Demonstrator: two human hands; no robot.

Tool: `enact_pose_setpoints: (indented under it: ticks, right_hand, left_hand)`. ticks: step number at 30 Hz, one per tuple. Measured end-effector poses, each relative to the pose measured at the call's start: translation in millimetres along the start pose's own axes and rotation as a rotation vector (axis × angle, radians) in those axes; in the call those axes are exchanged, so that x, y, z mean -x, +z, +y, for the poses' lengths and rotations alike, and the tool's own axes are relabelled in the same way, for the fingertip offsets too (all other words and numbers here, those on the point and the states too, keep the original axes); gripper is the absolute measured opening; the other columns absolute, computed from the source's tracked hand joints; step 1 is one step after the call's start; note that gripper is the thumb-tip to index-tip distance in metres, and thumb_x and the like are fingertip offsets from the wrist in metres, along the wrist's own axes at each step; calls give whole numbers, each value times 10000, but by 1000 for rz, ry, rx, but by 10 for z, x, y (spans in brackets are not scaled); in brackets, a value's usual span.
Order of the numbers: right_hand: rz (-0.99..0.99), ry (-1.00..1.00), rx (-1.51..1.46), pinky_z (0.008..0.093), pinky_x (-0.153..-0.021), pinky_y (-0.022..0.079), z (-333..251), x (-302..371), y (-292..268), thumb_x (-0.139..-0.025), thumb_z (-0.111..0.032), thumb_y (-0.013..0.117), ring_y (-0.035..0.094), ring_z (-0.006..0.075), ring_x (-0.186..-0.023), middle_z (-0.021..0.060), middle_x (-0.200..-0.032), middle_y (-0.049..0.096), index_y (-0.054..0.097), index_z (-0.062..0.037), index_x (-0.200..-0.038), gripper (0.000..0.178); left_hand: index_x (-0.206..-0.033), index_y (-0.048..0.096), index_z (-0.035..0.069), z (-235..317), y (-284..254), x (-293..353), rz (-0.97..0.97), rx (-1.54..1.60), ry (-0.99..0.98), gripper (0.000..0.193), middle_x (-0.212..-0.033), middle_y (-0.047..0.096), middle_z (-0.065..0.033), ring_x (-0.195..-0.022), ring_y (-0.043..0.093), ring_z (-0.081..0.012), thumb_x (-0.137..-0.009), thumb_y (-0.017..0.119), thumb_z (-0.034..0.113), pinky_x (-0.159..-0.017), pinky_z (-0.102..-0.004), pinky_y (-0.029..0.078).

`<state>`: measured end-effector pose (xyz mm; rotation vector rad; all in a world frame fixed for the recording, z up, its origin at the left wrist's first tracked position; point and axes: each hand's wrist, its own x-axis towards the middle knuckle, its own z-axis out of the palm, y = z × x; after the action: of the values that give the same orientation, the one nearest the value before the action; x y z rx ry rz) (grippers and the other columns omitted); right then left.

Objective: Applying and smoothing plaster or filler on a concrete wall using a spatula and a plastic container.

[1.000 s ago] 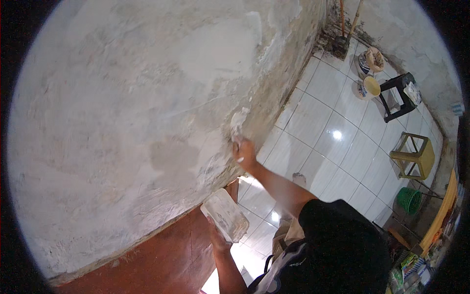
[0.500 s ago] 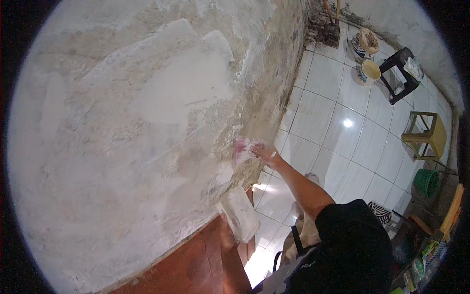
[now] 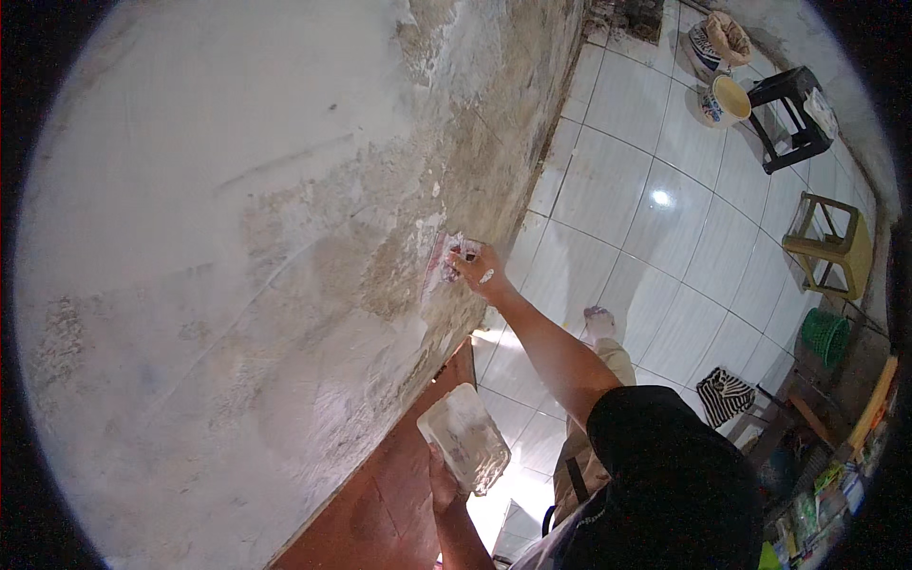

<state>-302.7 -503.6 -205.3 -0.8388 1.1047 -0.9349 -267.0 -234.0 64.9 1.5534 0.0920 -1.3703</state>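
Observation:
My right hand (image 3: 484,273) is closed on a scraper (image 3: 440,264) with a flat reddish blade, smeared with white paste. The blade lies against the rough wall (image 3: 313,313), low down near the floor. White paste spots my right hand too. Lower in the view, my left hand (image 3: 445,484) grips a shallow off-white rectangular tray (image 3: 463,432) by its side. Paste coats the tray's inside, thickest at its lower right end. Smooth white coating covers the upper wall, while bare brownish patches show around the blade.
On the tiled floor (image 3: 665,256) to the right stand an opened sack (image 3: 727,38), a pale bucket (image 3: 730,100), a black stool (image 3: 793,119), a yellowish stool (image 3: 831,247) and a green basket (image 3: 825,337). A striped cloth (image 3: 725,396) lies nearer. Below the wall runs a reddish-brown surface (image 3: 380,513).
My right hand and the scraper have shifted left and up in the picture. The tray in my left hand has turned, showing more of its inside. The whole view has shifted slightly.

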Motion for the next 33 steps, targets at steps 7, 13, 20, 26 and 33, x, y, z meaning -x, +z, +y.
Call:
enact_pose_setpoints:
  ticks: [7,13,20,26,33]
  right_hand:
    - [-91,4,-969,347,-667,484,747,-307,-332,-856,-243,715,613,185,-722,96,-853,682,660,-13,-977,266]
    - [307,-373,-267,437,-807,546,1464,-1305,-2122,-809,-205,749,668,293,-912,90,-946,658,639,-6,-955,270]
    - [220,44,-380,399,-716,559,812,-18,-653,-821,-131,748,649,245,-805,135,-925,637,577,30,-825,235]
    - [512,-287,-183,386,-833,512,-356,-136,-728,-927,-212,563,636,297,-958,140,-1032,657,603,-9,-1144,299]
    - [69,-438,719,461,-787,492,-1175,1092,525,-772,-104,607,623,400,-924,206,-971,658,623,-58,-1149,380]
  left_hand:
    - [-1437,367,61,-159,210,-241,-110,-25,12,650,-1347,497,-154,-1186,527,-293,-978,468,510,-954,-443,475]
    - [-1448,349,51,-455,846,-756,-577,93,-59,724,-1363,495,-157,-1209,517,-304,-952,486,559,-972,-452,470]
    - [-1448,352,41,0,-260,-236,-612,6,381,720,-1375,492,-160,-1231,504,-311,-957,480,552,-1013,-454,442]
    - [-1444,361,26,39,17,10,-237,40,159,702,-1377,490,-161,-1232,508,-309,-980,419,550,-1015,-450,439]
    - [-1443,367,60,98,-393,434,-161,35,319,709,-1359,508,-144,-1171,554,-312,-961,440,575,-947,-459,490]
